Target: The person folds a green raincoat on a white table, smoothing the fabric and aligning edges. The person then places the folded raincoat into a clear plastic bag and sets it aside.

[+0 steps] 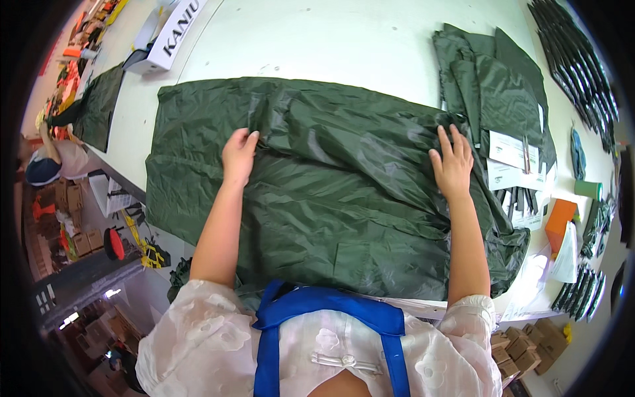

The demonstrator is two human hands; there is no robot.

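A wrinkled, slightly shiny dark green garment lies spread across the white table in front of me, with a square pocket-like patch near its front edge. On its upper left part, my left hand has its fingers curled at a raised fold, thumb close beside them; the fingertips are partly hidden. My right hand rests toward the garment's right end, fingers stretched and apart on the bunched cloth.
More folded dark green garments lie at the far right, beside white printed cards. Several dark packed bundles line the right edge, near an orange box and a green roll. A white carton stands far left; another person is beyond it.
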